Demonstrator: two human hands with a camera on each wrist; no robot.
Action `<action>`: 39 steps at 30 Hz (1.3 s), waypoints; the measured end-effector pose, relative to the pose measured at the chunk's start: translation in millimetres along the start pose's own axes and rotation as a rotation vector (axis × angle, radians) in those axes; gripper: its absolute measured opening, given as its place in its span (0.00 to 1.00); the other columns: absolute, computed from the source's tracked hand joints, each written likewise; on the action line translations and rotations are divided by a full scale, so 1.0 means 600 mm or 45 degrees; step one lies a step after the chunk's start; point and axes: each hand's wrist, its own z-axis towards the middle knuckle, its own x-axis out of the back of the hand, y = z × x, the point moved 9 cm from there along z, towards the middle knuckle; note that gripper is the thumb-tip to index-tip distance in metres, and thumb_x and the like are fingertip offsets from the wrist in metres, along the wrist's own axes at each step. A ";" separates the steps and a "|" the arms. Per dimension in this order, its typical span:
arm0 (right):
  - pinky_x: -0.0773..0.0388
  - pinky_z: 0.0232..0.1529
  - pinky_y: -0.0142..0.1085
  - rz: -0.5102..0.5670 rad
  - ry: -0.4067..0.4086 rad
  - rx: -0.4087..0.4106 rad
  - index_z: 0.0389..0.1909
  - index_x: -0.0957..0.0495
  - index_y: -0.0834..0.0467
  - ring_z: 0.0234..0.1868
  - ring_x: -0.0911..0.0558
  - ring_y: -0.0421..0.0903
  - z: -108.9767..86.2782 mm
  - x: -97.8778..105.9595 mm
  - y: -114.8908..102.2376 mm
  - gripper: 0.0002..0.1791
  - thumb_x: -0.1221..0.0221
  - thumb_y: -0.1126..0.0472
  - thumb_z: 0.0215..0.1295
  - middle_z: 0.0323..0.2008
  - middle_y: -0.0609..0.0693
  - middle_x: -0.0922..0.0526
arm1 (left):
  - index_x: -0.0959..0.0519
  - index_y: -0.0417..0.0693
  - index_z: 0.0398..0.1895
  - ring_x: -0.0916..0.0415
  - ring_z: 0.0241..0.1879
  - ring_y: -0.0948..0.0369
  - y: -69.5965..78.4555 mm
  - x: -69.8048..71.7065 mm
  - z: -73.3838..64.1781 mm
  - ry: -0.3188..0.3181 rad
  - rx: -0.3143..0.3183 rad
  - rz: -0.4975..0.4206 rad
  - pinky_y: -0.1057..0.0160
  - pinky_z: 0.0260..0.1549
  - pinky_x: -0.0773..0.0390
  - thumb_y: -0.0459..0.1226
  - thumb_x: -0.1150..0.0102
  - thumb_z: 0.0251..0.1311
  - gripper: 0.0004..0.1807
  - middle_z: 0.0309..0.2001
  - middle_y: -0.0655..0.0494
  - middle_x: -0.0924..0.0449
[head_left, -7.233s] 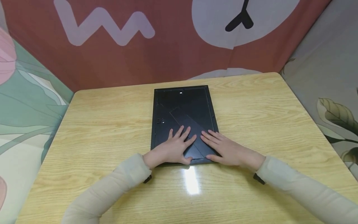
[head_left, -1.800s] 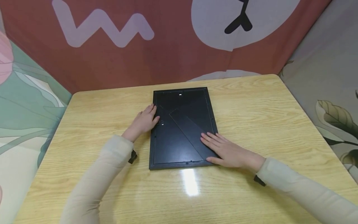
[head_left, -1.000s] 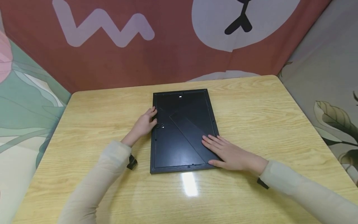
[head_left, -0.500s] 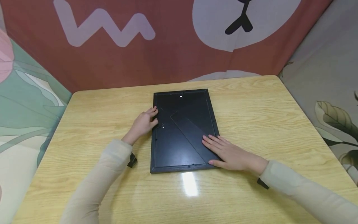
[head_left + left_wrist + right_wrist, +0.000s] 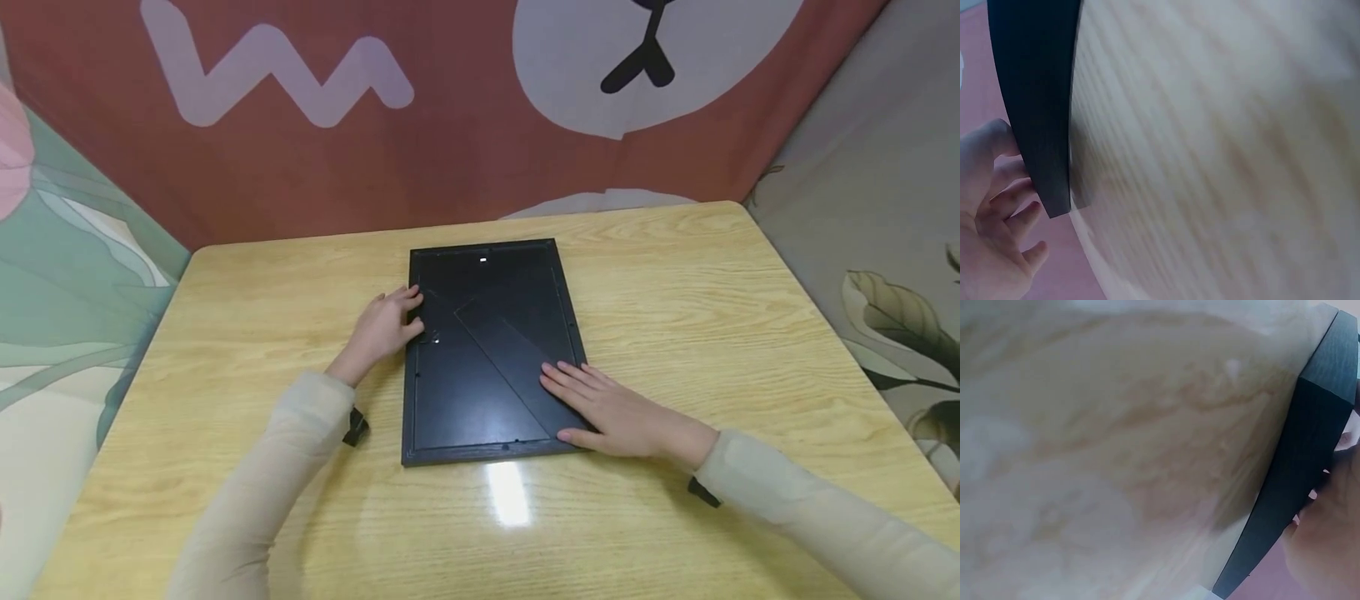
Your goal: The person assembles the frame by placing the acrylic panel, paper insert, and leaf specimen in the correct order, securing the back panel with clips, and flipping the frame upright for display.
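Note:
A black picture frame (image 5: 487,383) lies back side up on the wooden table, its folded stand set diagonally across the backing. At its left edge is my left hand (image 5: 381,325), bent fingertips and thumb touching the rim just above a small metal fastener (image 5: 436,339). The left wrist view shows that hand's loosely bent fingers (image 5: 1022,219) beside the frame's dark side (image 5: 1041,106). My right hand (image 5: 618,412) rests on the lower right corner, fingers spread flat over backing and rim. In the right wrist view this hand (image 5: 1329,531) is partly cut off behind the frame's side (image 5: 1297,456).
The light wooden table (image 5: 247,292) reaches out on both sides of the frame. Behind it hangs a red printed cloth (image 5: 450,150), with patterned cloths at left and right. A small bright hanger (image 5: 483,260) sits near the frame's top.
My left hand has gone from lying on the lower backing to the frame's left edge. The frame has shifted slightly towards me. In the last second hands and frame have stayed nearly still.

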 end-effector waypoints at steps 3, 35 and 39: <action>0.54 0.77 0.48 0.012 0.013 0.003 0.74 0.47 0.56 0.76 0.49 0.55 0.005 0.006 -0.001 0.40 0.49 0.40 0.68 0.76 0.53 0.49 | 0.31 0.35 0.64 0.41 0.71 0.47 -0.002 -0.001 -0.002 0.001 0.002 -0.014 0.43 0.71 0.45 0.37 0.48 0.62 0.27 0.69 0.42 0.37; 0.44 0.73 0.54 -0.063 0.155 -0.331 0.69 0.47 0.73 0.73 0.44 0.64 0.134 0.110 0.155 0.33 0.52 0.56 0.73 0.72 0.69 0.46 | 0.44 0.58 0.74 0.53 0.75 0.46 0.088 -0.063 -0.030 -0.252 -0.268 0.080 0.39 0.72 0.52 0.49 0.56 0.71 0.30 0.75 0.44 0.51; 0.45 0.73 0.54 -0.023 0.137 -0.347 0.70 0.49 0.73 0.73 0.46 0.64 0.136 0.106 0.157 0.34 0.53 0.56 0.73 0.73 0.68 0.48 | 0.46 0.58 0.74 0.54 0.75 0.46 0.087 -0.066 -0.030 -0.268 -0.274 0.102 0.39 0.72 0.52 0.49 0.57 0.72 0.29 0.76 0.45 0.52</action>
